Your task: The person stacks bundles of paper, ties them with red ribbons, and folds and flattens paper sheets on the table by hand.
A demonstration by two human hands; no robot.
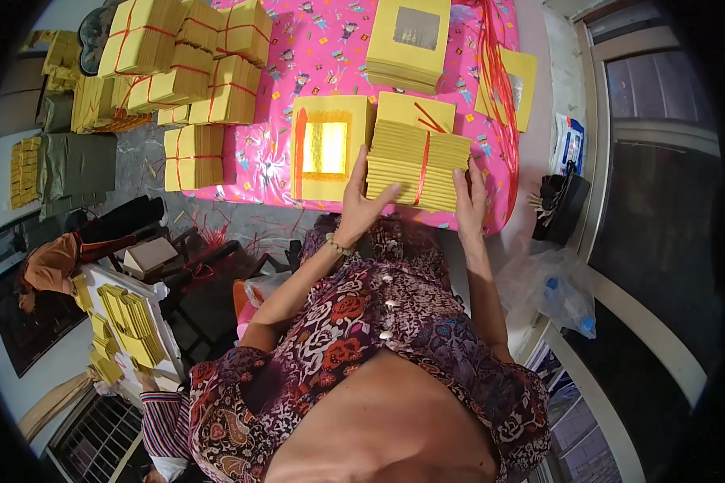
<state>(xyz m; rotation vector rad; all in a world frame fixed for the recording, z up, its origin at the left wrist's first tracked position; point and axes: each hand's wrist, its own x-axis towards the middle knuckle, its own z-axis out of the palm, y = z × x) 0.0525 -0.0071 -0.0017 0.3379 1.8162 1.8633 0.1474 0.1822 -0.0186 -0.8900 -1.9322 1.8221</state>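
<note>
A yellow paper bundle (395,161), a thick stack of folded sheets, lies at the near edge of the pink table with a red string (424,169) round its middle. My left hand (365,197) grips its left side, thumb across the near face and fingers along the edge. On the opposite side my right hand (470,197) holds it, the thumb near the top and the fingers partly hidden by the stack. Under its far end shows another yellow stack (403,105), with short red strips (431,117) on top. Beside my left hand sits a yellow stack with a gold square (325,149).
Tied yellow bundles (197,84) pile up at the far left. A tall yellow stack with a silver square (411,40) stands farther back. Red strings (495,72) hang over the right side of the pink tablecloth (322,48). Another person's striped sleeve (166,419) shows at lower left.
</note>
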